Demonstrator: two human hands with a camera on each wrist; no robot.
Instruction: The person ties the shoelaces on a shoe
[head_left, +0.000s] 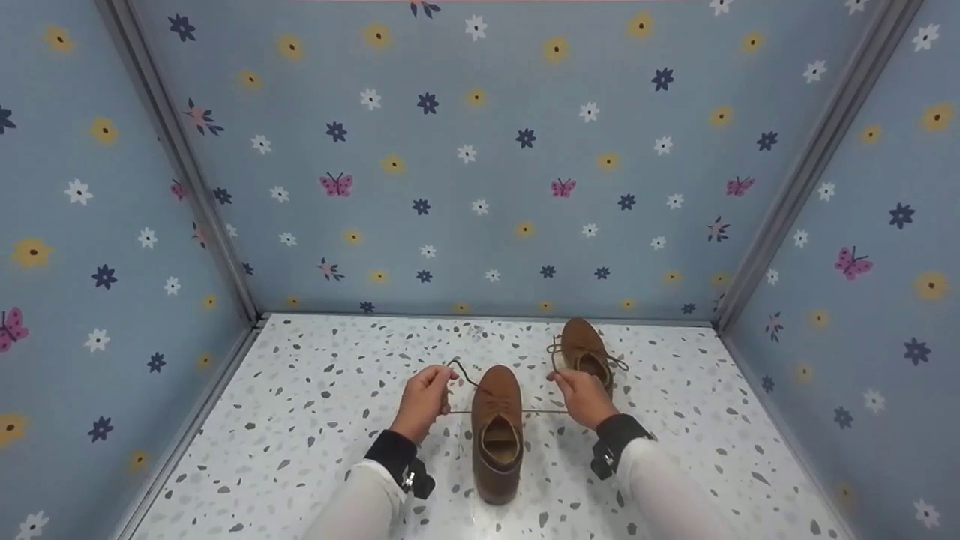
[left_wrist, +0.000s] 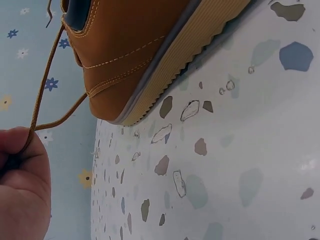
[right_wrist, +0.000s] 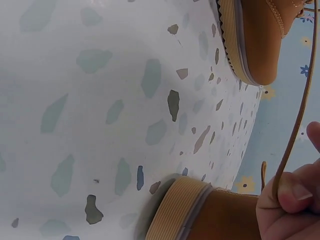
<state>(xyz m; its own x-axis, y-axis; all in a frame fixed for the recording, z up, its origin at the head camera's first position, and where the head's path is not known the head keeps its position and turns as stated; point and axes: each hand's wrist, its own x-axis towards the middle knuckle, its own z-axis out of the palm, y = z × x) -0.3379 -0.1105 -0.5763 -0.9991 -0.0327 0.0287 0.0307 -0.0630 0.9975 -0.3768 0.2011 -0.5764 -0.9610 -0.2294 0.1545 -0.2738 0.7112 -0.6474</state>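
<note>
A brown lace-up shoe point(head_left: 496, 382) stands upright on the floor between the two hands, toe pointing away. At its left, my left hand point(head_left: 424, 401) pinches a thin brown lace point(left_wrist: 44, 82) between thumb and fingers; two strands run from the grip toward the shoe in the left wrist view. My right hand point(head_left: 586, 397) pinches the lace point(right_wrist: 298, 120) on the other side. Level strands stretch from the shoe toward both hands. A second brown shoe point(head_left: 579, 336) with its lace tied in a bow stands just beyond the right hand, which partly hides it.
The white speckled floor point(head_left: 315, 450) is bounded by blue flowered panels at the back point(head_left: 480, 225), left point(head_left: 75, 300) and right point(head_left: 862, 300). Grey metal posts point(head_left: 187, 165) join the panels at the corners. A dark strap with a small device point(head_left: 394, 454) sits on each wrist.
</note>
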